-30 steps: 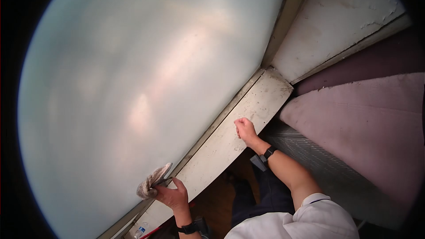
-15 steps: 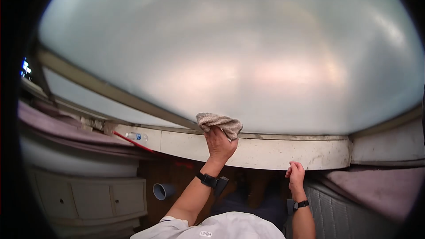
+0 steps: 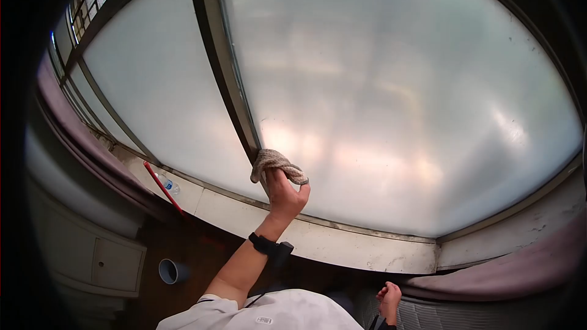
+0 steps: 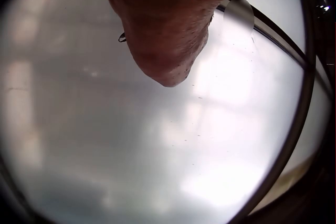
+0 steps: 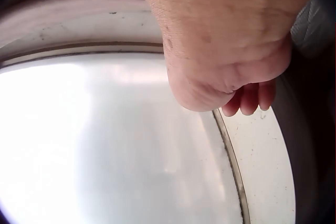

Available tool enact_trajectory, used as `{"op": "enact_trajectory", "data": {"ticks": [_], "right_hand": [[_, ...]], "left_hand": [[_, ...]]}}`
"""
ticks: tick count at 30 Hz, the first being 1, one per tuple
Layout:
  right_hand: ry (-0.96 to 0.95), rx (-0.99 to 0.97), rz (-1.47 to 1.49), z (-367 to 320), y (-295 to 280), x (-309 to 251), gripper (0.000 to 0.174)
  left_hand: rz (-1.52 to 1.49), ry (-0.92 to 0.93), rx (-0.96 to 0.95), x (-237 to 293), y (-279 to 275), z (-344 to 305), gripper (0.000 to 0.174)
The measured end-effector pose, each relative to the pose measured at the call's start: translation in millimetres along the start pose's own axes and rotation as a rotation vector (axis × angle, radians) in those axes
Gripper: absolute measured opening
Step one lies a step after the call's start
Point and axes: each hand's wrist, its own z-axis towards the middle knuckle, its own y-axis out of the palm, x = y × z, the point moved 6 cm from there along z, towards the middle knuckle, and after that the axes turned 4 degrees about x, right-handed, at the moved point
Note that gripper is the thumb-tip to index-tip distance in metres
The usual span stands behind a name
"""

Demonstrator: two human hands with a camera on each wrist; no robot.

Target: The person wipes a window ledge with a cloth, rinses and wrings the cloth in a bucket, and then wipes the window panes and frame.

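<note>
Nearest, at the bottom, is the person's pale shirt [image 3: 275,311], and to its right the right hand [image 3: 389,299], its fingers loosely curled and its grip narrow, over a grey quilted surface [image 3: 452,318]. On the left, a blue bucket [image 3: 181,274] stands on the dark floor beside a pale cabinet [image 3: 116,266]. Farther in, the left hand [image 3: 284,195], below a black wristband [image 3: 262,244], grips a bunched, grey-beige cloth [image 3: 275,164], the thumb at the cloth's right edge; the other fingertips are hidden. Under that forearm runs a pale sill [image 3: 342,247]; toward its left end lies a clear bottle [image 3: 172,187], with a red rod [image 3: 158,179] slanting just beside it. The cloth is at the foot of a dark upright [image 3: 226,73], by the lower left corner of a large frosted pane [image 3: 379,98]. Mauve curtains [image 3: 520,269] hang at both sides. Beyond, at the far left, are a second frosted pane [image 3: 153,79] and a grille [image 3: 92,0].
</note>
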Motion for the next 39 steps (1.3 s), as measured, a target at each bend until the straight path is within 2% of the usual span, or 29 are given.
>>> {"op": "enact_trajectory", "data": {"ticks": [1, 6, 10, 11, 13, 16, 20, 21, 23, 24, 27, 31, 34, 36, 37, 38, 39], "right_hand": [[0.01, 0.016, -0.008, -3.2, -7.1, 0.7, 0.007], [0.059, 0.049, -0.002, -2.0, -15.6, -10.3, 0.007], [-0.049, -0.056, 0.013, 65.6, -7.9, 7.5, 0.007], [-0.045, -0.049, -0.02, 56.2, 3.9, -12.9, 0.007], [-0.128, -0.093, -0.096, 61.6, 26.0, -39.3, 0.009], [-0.261, -0.195, -0.127, 11.4, 71.9, -116.7, 0.013], [-0.438, -0.292, -0.198, 6.2, 99.4, -148.3, 0.016], [-0.454, -0.293, -0.179, 8.9, 102.0, -147.7, 0.016], [-0.514, -0.351, -0.458, 13.4, 105.1, -138.9, 0.028], [-0.639, -0.323, -0.442, 12.1, 108.4, -137.4, 0.022], [-0.73, -0.36, -0.491, 41.1, 102.9, -109.3, 0.022], [-0.687, -0.266, -0.418, 28.9, 72.1, -98.6, 0.022], [-0.8, -0.167, -0.462, 38.7, 36.2, -85.8, 0.023], [-0.792, -0.113, -0.494, 58.4, 8.5, -66.1, 0.022], [-0.788, -0.1, -0.532, 62.7, -0.9, -56.8, 0.021], [-0.783, -0.074, -0.526, 47.9, -4.8, -58.9, 0.021], [-0.579, -0.076, -0.425, 17.9, -0.5, -69.0, 0.018]], "left_hand": [[-0.012, 0.0, 0.016, 8.2, -8.4, 13.7, 0.059], [-0.004, 0.23, 0.103, 63.4, -44.8, 99.8, 0.062], [0.034, 0.325, 0.143, 97.8, -70.2, 166.3, 0.066], [0.055, 0.408, 0.215, 112.5, -82.4, 177.2, 0.057], [0.058, 0.378, 0.147, 109.9, -81.6, 181.2, 0.064], [0.082, 0.371, 0.124, 98.5, -79.1, 154.8, 0.064], [0.086, 0.254, -0.064, 49.9, -43.7, 82.5, 0.064], [0.096, 0.227, -0.095, 43.4, -40.7, 81.6, 0.065], [0.111, 0.234, -0.044, 56.3, -50.6, 95.8, 0.066], [0.104, 0.247, -0.03, 61.6, -54.5, 107.6, 0.066], [0.122, 0.35, 0.061, 92.7, -75.8, 158.9, 0.066], [0.122, 0.459, 0.171, 135.6, -103.2, 227.3, 0.063], [0.135, 0.505, 0.272, 155.4, -113.9, 268.6, 0.061], [0.14, 0.48, 0.309, 163.4, -126.5, 284.3, 0.057], [0.13, 0.528, 0.346, 165.4, -130.0, 282.9, 0.055], [0.131, 0.505, 0.333, 161.4, -128.0, 279.5, 0.055], [0.139, 0.481, 0.32, 156.6, -126.1, 271.3, 0.056]]}}
